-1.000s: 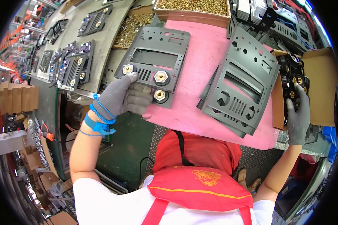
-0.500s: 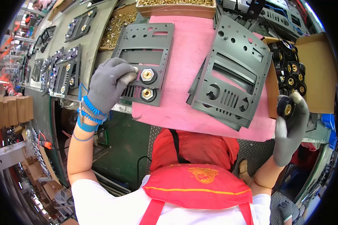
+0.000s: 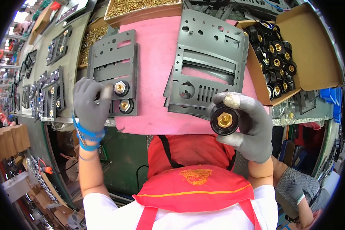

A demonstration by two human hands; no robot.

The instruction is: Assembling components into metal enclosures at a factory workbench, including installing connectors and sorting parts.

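A pink mat [image 3: 157, 57] covers the table [image 3: 65, 42], whose grey top runs off to the left; below its edge lies a dark green floor [image 3: 122, 153], with cardboard stacks [image 3: 9, 142] at far left

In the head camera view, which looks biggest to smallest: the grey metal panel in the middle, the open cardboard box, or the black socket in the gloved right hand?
1. Cardboard box and grey metal panel: look alike, not ranked.
2. Black socket in the right hand: smallest, though nearest the camera.

Clearly a factory assembly workshop: stamped grey metal panels [image 3: 210, 61] on a pink bench mat [image 3: 157, 57], trays of brass nuts [image 3: 138, 5], a cardboard box of black sockets [image 3: 274, 63].
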